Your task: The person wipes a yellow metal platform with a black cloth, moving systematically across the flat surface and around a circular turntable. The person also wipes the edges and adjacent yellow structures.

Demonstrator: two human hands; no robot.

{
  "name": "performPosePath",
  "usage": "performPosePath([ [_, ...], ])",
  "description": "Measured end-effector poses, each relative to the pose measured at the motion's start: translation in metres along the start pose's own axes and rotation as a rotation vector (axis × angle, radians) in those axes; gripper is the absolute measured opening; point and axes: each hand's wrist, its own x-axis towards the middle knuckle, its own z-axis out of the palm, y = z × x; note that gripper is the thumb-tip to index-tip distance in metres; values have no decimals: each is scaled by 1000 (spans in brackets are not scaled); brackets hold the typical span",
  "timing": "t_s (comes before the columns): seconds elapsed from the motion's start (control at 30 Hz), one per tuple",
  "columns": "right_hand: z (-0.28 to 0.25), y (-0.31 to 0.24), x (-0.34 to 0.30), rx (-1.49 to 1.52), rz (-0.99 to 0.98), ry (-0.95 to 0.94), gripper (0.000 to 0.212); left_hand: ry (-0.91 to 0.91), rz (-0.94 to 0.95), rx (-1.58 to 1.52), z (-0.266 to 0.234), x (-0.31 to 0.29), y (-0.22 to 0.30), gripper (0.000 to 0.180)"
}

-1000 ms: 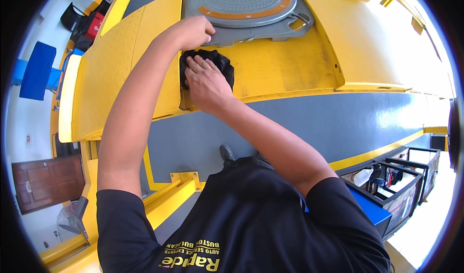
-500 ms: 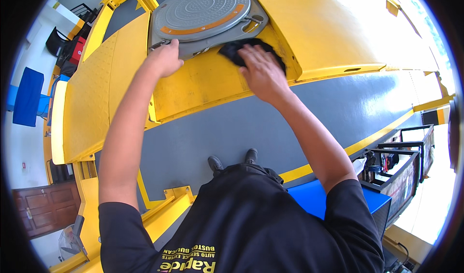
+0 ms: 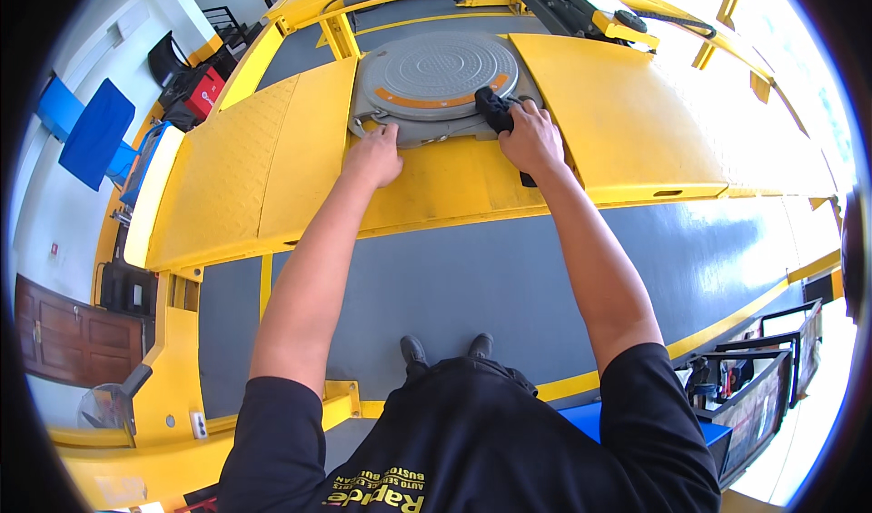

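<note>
A grey round turn plate (image 3: 436,69) with ring-patterned ridges and an orange curved strip sits on its grey base in a recess of the yellow lift platform (image 3: 427,179). My left hand (image 3: 374,157) is closed on the near left corner of that base, its fingers curled over the edge. At the near right corner, my right hand (image 3: 534,138) grips a bunched black cloth (image 3: 492,109). Part of the cloth lies over the plate's rim, and a bit hangs below the hand. The right fingertips are partly hidden by the cloth.
Yellow ramp sections flank the recess, the right one (image 3: 627,118) broad and smooth. Grey floor (image 3: 436,281) with yellow lines lies between my feet and the platform. Black-framed racks (image 3: 749,404) stand at the right, a blue surface (image 3: 581,419) beside me, and a red box (image 3: 202,93) far left.
My right hand has gone from pressing the cloth flat on the yellow surface to holding it bunched at the base's right corner. My left hand stays at the left corner. The view has shifted.
</note>
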Motion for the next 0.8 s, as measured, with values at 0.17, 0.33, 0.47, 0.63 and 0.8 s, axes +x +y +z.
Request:
performPosePath([
  [0.17,10,-7,-9,-151,-15,36,37,-82,-13,-21,-13,-16,7,64],
  [0.33,-9,-12,-16,-186,-18,15,29,-5,39,-1,-16,-42,13,57],
  [0.47,-28,-22,-68,-210,-65,-14,26,74,81,-31,-9,-99,17,49],
  [0.63,-70,-20,-139,-181,-106,-22,21,135,125,-106,-11,-167,37,45],
  [0.8,-96,-17,-170,-120,-103,-86,30,160,125,-235,-16,-210,48,45],
])
